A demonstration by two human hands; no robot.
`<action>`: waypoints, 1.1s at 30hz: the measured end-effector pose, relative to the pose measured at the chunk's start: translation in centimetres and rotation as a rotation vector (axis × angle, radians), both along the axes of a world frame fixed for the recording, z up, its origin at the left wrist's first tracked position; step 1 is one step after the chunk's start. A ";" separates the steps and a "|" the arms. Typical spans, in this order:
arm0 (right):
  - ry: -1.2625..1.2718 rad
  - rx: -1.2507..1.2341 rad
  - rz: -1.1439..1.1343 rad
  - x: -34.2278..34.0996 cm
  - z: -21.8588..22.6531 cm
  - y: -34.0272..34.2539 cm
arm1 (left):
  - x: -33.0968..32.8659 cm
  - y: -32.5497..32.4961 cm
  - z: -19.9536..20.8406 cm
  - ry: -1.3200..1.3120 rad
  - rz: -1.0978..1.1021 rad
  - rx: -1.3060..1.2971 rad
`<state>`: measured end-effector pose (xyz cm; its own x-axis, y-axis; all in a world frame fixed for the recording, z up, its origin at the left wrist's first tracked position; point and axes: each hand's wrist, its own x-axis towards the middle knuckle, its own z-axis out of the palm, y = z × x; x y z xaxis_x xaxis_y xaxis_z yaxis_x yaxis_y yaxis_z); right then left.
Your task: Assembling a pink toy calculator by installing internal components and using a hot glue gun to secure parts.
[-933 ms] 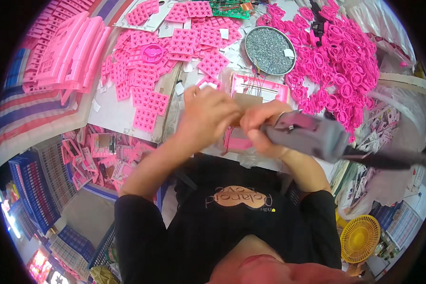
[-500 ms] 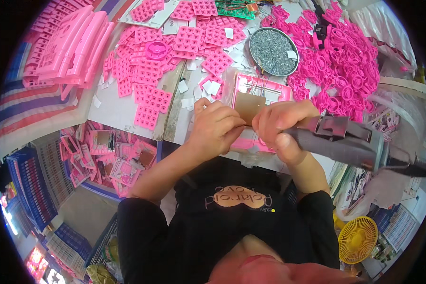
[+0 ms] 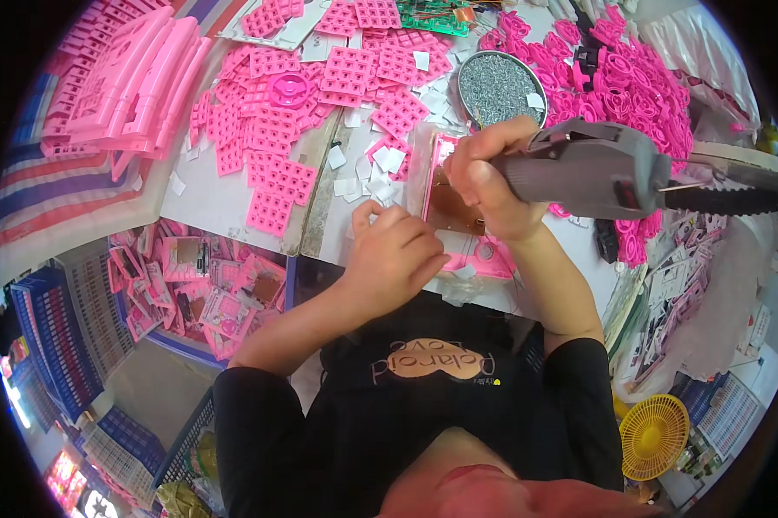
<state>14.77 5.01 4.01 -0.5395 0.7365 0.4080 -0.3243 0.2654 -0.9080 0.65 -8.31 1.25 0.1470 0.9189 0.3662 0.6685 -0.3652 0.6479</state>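
My right hand is wrapped around a dark grey electric screwdriver, held nearly level above the right side of a pink plastic housing. The tool's tip is hidden behind my fingers. A brown circuit board lies inside the housing, partly covered by that hand. By the housing's lower left edge, my left hand has its fingers curled in and the thumb close to them. Whatever it pinches, if anything, is too small to make out. Just beyond the housing stands a round metal bowl full of small screws.
Pink keypad pieces and white paper bits spread over the left of the table. Bright pink ring-shaped parts pile up at the right. A bin at the lower left holds assembled pink housings. A yellow basket sits lower right.
My right hand and the screwdriver have moved up, away from my body, uncovering the housing's lower right part. My left hand has stayed almost in place.
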 end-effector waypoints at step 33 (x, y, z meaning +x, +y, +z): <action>-0.721 0.426 -0.177 9.0 0.0 -4.6 | 1.7 2.9 2.2 -0.437 -0.041 -0.513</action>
